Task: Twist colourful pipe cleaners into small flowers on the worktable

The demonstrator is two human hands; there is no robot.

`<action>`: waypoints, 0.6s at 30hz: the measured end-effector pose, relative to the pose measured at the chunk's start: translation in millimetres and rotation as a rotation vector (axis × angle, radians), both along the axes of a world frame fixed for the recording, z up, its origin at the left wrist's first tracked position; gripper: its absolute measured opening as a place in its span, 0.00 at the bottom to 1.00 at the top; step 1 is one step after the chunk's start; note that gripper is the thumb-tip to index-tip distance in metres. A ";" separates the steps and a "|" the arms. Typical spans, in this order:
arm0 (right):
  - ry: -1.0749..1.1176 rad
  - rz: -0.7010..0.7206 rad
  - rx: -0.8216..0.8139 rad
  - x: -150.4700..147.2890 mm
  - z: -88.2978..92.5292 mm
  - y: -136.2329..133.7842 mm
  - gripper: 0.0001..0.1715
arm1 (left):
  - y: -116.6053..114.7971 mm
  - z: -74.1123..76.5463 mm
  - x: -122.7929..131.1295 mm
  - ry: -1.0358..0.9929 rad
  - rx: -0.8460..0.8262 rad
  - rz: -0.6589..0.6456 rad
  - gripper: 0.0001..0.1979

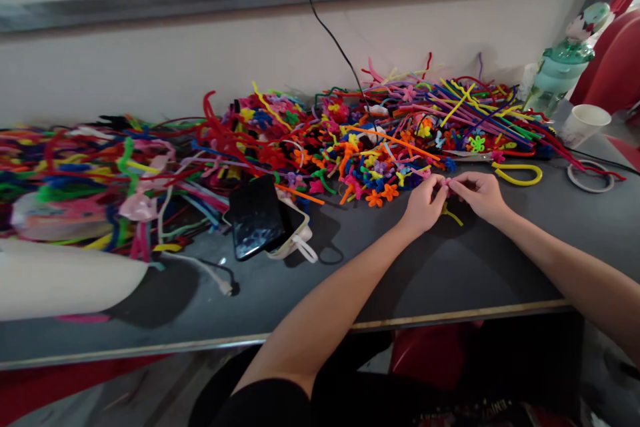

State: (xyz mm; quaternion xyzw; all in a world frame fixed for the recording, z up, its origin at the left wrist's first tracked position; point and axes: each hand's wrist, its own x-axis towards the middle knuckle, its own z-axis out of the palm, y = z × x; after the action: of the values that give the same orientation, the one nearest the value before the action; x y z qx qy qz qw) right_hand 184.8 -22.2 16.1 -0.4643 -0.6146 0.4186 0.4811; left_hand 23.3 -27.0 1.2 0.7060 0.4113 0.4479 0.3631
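Fingertips meet above the dark table, pinching a small pink fuzzy piece, apparently a pipe cleaner flower (pixel 446 182). My left hand (pixel 423 203) is closed on it from the left, thumb and fingers pressed together. From the right, my right hand (pixel 479 195) pinches the same piece. A yellow-green pipe cleaner (pixel 454 216) hangs below the fingers; whether it joins the pink piece is hidden. Just beyond the hands lie scissors with a yellow handle (pixel 520 175). Orange pipe cleaner flowers (pixel 383 195) rest left of my left hand.
A long heap of coloured pipe cleaners (pixel 320 133) runs along the wall. Left of my arms are a black phone (pixel 257 217), a pale case (pixel 295 240) and a cable (pixel 200 268). A paper cup (pixel 586 125), green bottle (pixel 560 77) and grey ring (pixel 591 177) stand right.
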 end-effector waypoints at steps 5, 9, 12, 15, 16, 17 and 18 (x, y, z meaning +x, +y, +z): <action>0.126 -0.058 -0.124 -5.2 -1.9 0.0 0.19 | 1.4 -3.6 -0.3 -0.046 0.024 0.048 0.11; 0.251 -0.092 -0.174 -10.6 -1.5 -4.4 0.18 | -0.1 -2.4 1.5 -0.127 0.029 0.033 0.14; 0.356 -0.081 -0.249 -12.3 0.1 -7.4 0.19 | -0.1 -0.8 3.3 -0.204 0.056 -0.006 0.17; 0.436 0.021 -0.360 -9.5 3.3 -6.2 0.19 | 1.5 -0.2 3.9 -0.259 0.046 -0.049 0.18; 0.453 0.065 -0.390 -7.6 4.4 -4.9 0.19 | 1.9 -0.2 4.0 -0.269 0.032 -0.060 0.19; 0.467 0.108 -0.417 -5.3 5.4 -3.2 0.18 | 2.1 -0.2 4.0 -0.276 0.011 -0.071 0.19; 0.480 0.146 -0.441 -2.8 6.0 -1.3 0.18 | 2.0 -0.3 4.0 -0.280 -0.015 -0.085 0.19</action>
State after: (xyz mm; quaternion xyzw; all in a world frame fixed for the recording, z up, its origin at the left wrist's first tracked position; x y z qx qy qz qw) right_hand 182.0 -23.5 22.2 -0.4001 -0.4103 0.6723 0.4687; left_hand 27.3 -25.0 0.9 0.6507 0.3295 0.5232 0.4407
